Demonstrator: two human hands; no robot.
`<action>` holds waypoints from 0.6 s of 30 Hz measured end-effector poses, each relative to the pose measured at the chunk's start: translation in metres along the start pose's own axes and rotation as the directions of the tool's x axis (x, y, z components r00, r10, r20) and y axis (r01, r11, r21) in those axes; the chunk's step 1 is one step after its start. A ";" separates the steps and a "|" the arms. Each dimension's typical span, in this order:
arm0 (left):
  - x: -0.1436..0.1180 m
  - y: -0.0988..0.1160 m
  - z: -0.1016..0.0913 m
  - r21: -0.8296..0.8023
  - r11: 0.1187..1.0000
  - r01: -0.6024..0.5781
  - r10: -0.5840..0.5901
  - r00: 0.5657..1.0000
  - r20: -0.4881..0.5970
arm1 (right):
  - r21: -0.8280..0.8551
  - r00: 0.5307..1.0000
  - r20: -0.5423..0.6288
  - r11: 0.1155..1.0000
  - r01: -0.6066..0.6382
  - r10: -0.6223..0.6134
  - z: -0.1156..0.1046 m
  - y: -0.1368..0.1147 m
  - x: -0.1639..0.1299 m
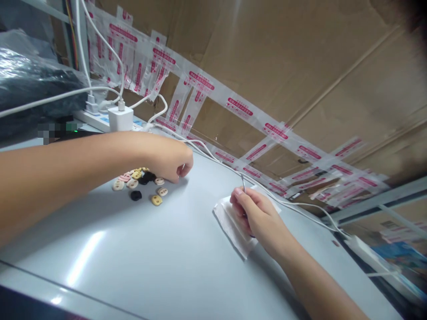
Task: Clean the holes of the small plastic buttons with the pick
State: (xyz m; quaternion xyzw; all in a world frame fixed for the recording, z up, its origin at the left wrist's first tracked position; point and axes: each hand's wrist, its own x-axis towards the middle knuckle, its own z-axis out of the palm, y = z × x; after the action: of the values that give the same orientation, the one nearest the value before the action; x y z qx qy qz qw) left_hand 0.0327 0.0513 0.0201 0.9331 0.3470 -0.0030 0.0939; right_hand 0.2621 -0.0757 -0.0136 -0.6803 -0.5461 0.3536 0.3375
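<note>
Head view, grey table point(150, 258), cardboard wall point(283, 53)

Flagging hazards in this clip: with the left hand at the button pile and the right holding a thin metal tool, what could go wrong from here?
1. The left hand, closed over the pile of small cream, pink and black two-hole pieces, could scatter them across the smooth grey table.
2. The right hand pinches a thin metal pin point-up; it might prick a finger.

I see a pale grey glossy tabletop point(140, 258) catching a streak of overhead light, backed by a wall of brown corrugated cardboard point(300, 58) hung with clear plastic bags printed in pink point(203, 82). A white power strip point(100, 121) with a white charger point(120, 118) sits far left, beside a dark plastic-wrapped bundle point(30, 84).
</note>
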 end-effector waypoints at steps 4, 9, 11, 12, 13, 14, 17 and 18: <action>0.003 -0.001 0.001 -0.026 0.999 -0.047 0.046 0.999 -0.030 | 0.225 0.996 -0.069 0.972 0.073 -0.059 -0.001 0.003 0.004; 0.008 0.002 0.006 -0.084 0.988 -0.132 0.127 0.990 -0.062 | 0.361 0.974 -0.202 0.916 0.175 -0.107 0.002 0.010 0.013; 0.010 0.005 0.010 -0.107 0.978 -0.179 0.167 0.980 -0.110 | 0.358 0.965 -0.231 0.911 0.203 -0.125 0.007 0.015 0.016; 0.012 0.007 0.013 -0.123 0.971 -0.204 0.188 0.973 -0.132 | 0.352 0.964 -0.228 0.912 0.212 -0.136 0.010 0.016 0.017; 0.013 0.009 0.016 -0.139 0.965 -0.224 0.203 0.968 -0.151 | 0.342 0.965 -0.215 0.914 0.218 -0.149 0.013 0.018 0.017; 0.014 0.010 0.018 -0.154 0.959 -0.239 0.214 0.963 -0.163 | 0.327 0.967 -0.196 0.918 0.223 -0.165 0.014 0.020 0.017; 0.015 0.012 0.024 -0.179 0.949 -0.259 0.225 0.956 -0.190 | 0.273 0.965 -0.153 0.930 0.247 -0.212 0.016 0.023 0.016; 0.015 0.012 0.026 -0.180 0.948 -0.262 0.226 0.953 -0.202 | 0.256 0.965 -0.147 0.934 0.251 -0.219 0.015 0.024 0.015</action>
State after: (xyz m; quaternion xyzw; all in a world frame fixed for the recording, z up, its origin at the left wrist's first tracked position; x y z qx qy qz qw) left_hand 0.0538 0.0477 -0.0040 0.9508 0.2340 0.1282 0.1575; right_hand 0.2638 -0.0638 -0.0431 -0.5764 -0.5495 0.3422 0.4987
